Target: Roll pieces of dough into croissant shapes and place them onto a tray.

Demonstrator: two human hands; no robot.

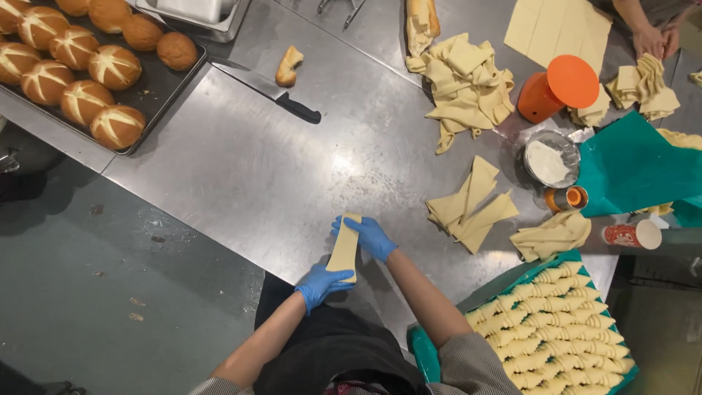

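A long pale strip of dough (344, 247) is stretched between my two blue-gloved hands above the near edge of the steel table (256, 175). My left hand (320, 284) grips its near end, and my right hand (368, 235) holds its far end. Right of my hands lie cut dough triangles (472, 212) and another folded piece (550, 235). A teal tray (420, 351) at my lower right holds several rows of shaped croissants (556, 333).
A dark tray (157, 88) of baked rolls sits at the top left, with a black-handled knife (274, 93) and a bread piece (288, 66) beside it. A dough pile (464, 84), orange cutter (559, 88), flour bowl (548, 159) and teal sheet (636, 168) lie to the right. Another person's hands (654, 40) work at the top right.
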